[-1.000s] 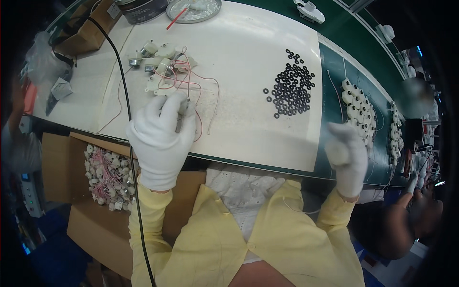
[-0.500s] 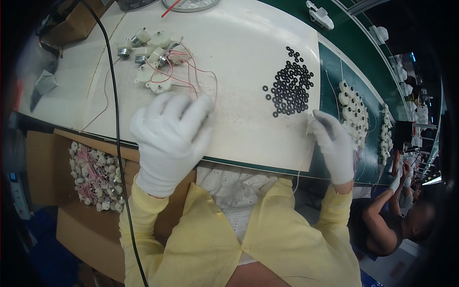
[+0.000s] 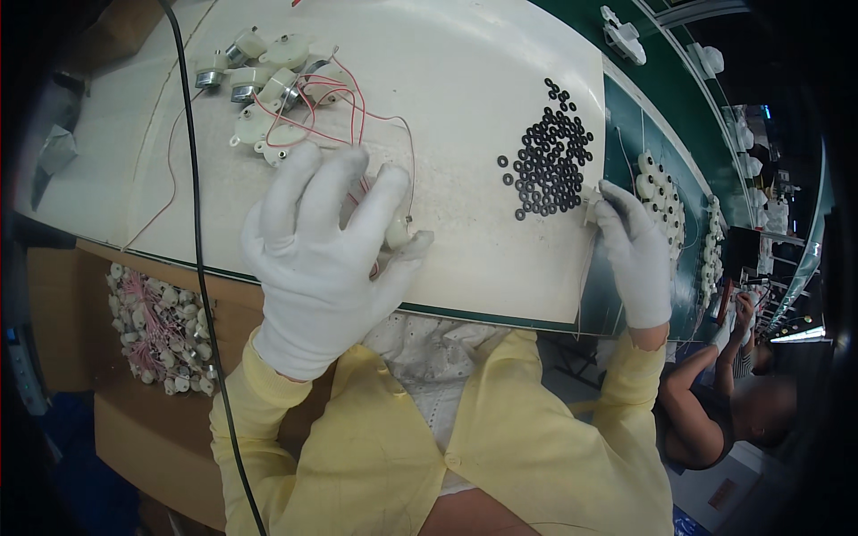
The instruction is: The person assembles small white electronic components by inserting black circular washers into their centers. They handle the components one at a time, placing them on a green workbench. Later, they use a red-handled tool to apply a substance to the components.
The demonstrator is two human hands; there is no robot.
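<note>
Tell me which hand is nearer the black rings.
Right. The right hand is just to the lower right of the black rings; the left hand is farther off, to their left.

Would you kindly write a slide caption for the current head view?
Gloved left hand at a pale part, gloved right hand pinching a white piece beside black rings.

Black cable point(image 3: 194, 179) at left; co-worker point(image 3: 695, 413) at right
</note>
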